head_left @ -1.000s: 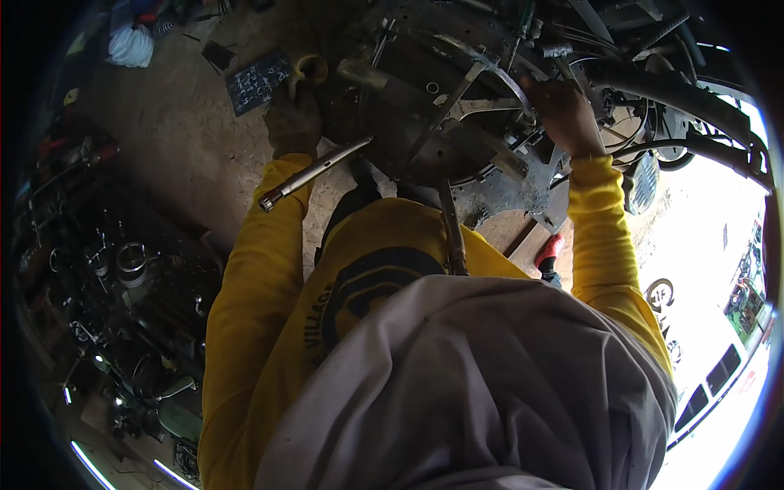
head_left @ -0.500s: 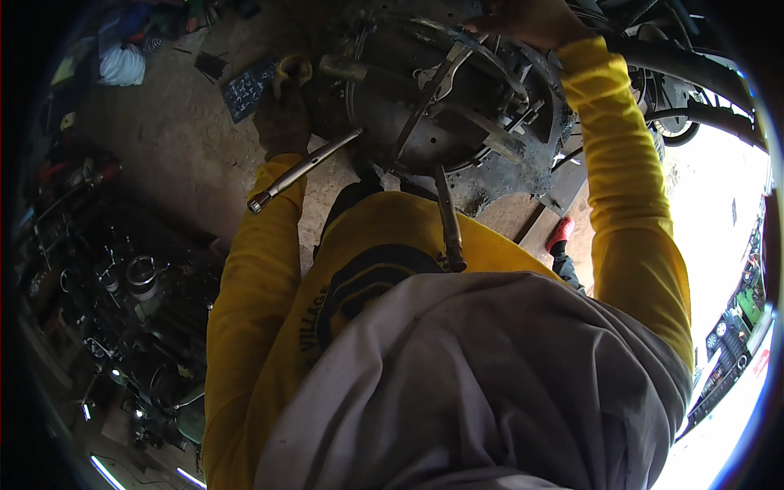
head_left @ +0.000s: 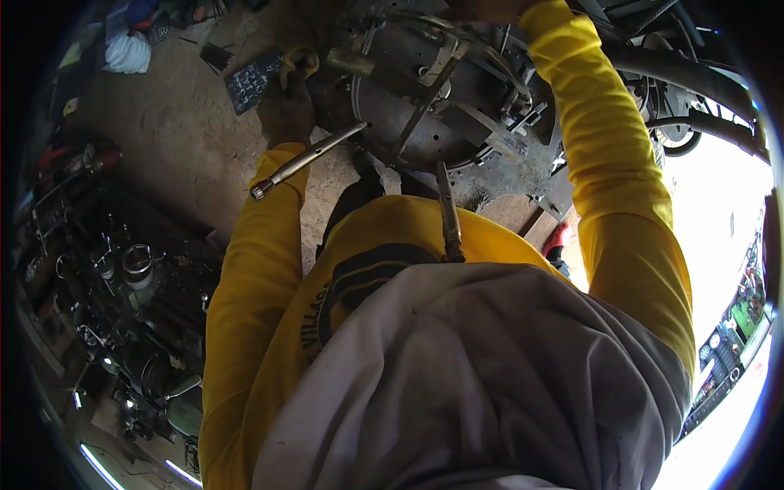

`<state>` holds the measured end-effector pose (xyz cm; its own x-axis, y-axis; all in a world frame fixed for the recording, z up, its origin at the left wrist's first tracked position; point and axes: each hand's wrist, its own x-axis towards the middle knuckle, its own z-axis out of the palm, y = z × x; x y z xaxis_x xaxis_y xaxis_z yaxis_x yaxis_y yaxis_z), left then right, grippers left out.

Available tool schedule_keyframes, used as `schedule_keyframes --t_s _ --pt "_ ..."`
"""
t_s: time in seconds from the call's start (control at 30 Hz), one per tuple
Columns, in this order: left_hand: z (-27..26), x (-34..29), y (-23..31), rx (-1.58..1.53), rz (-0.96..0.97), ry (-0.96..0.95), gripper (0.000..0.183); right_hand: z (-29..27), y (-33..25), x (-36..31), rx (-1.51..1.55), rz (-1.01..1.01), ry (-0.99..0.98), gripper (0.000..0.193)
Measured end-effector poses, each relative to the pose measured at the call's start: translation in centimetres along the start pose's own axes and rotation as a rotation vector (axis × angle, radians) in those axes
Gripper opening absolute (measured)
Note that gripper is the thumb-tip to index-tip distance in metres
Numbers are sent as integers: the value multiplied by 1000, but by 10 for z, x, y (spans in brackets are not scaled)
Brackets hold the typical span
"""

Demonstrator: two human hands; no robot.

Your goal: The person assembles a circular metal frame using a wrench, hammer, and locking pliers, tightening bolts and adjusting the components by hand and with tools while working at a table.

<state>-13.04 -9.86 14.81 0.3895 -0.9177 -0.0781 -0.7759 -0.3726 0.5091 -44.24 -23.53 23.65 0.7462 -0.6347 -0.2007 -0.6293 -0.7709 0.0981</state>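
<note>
My left hand (head_left: 286, 114) is closed around a yellow ring-shaped piece (head_left: 301, 60) at the left side of a large, dark, round metal assembly (head_left: 400, 98). Bars and curved metal strips cross the assembly's face. My right hand (head_left: 490, 8) is at the assembly's far side, largely cut off by the upper edge, so its fingers are hidden. One metal rod (head_left: 306, 161) sticks out over my left forearm. Another rod (head_left: 448, 212) points from the assembly toward my body.
A dark board with light markings (head_left: 251, 82) lies on the floor by my left hand. Thick black hoses (head_left: 686, 77) run at the far right. Metal machine parts (head_left: 139, 273) crowd the left. A white bag (head_left: 128, 52) lies far left; a red shoe (head_left: 557, 238) shows beyond the assembly's near right.
My right hand has moved farther away and slightly left, mostly out of the picture. My left hand keeps its hold on the yellow piece. The view has shifted slightly.
</note>
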Motion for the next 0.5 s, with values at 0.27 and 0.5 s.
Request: schedule_keyframes --t_s 0.27,0.5 --pt "8 3 -9 57 49 59 49 59 -25 -104 175 283 482 22" --pt "14 6 -30 118 194 113 54 41 -70 -145 259 362 481 18"
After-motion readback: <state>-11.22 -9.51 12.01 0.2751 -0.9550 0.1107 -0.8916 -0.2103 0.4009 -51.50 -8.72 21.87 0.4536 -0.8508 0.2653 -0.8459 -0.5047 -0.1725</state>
